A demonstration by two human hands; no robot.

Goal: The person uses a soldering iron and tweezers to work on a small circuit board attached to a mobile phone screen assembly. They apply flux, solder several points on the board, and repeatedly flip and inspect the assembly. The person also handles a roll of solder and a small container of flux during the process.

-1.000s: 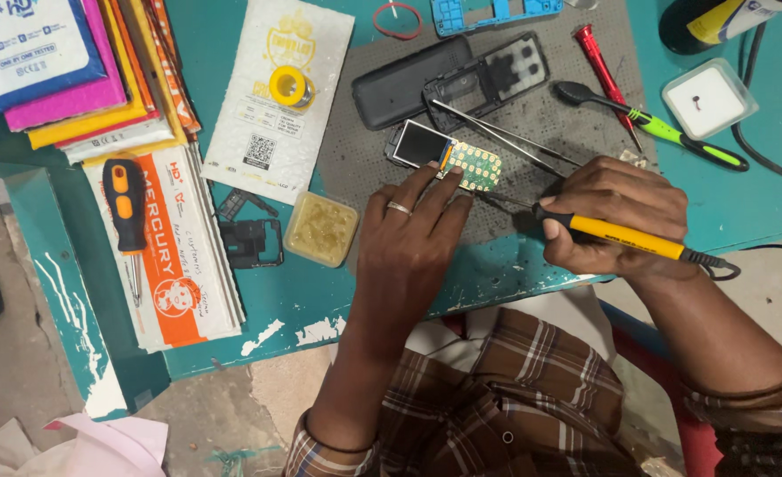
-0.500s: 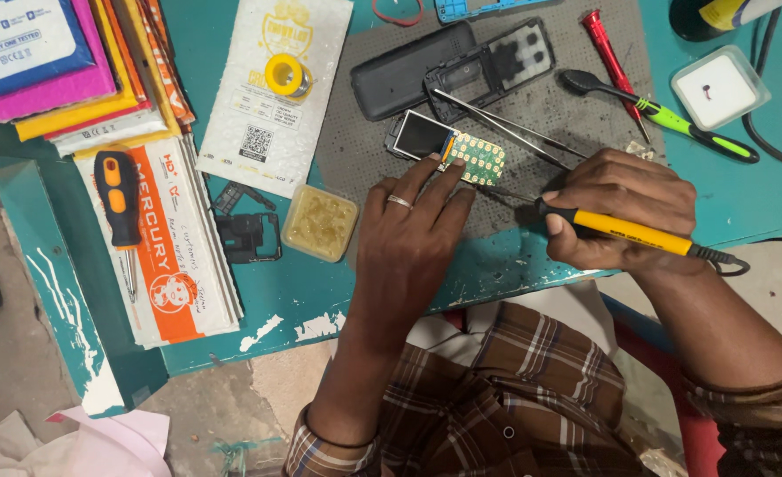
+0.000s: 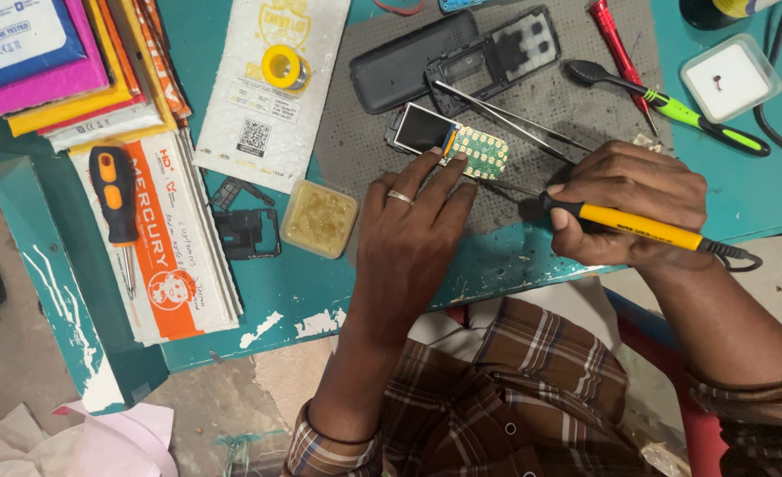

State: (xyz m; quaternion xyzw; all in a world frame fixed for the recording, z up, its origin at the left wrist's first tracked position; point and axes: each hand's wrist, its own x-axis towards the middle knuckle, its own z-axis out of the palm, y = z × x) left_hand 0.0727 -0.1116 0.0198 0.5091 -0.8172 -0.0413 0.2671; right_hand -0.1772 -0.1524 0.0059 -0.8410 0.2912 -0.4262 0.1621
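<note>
Circuit board (image 3: 477, 152) with small screen lies on grey mat (image 3: 355, 141), long axis left-right. Left hand (image 3: 413, 231) is nearer, fingertips pressing its near edge. Right hand (image 3: 631, 205), right of board, is closed around yellow soldering iron (image 3: 640, 226), tip pointing left toward board.

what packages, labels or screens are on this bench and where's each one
Small phone screen: dark rectangle joined to a green keypad board, at the left hand fingertips.
White pouch: tall, yellow print, a square code patch, upper middle, a yellow roll on it.
Orange and white packet: long, left of the bench, under a screwdriver.
Stack of flat packets: blue, pink, yellow, top left corner.
</note>
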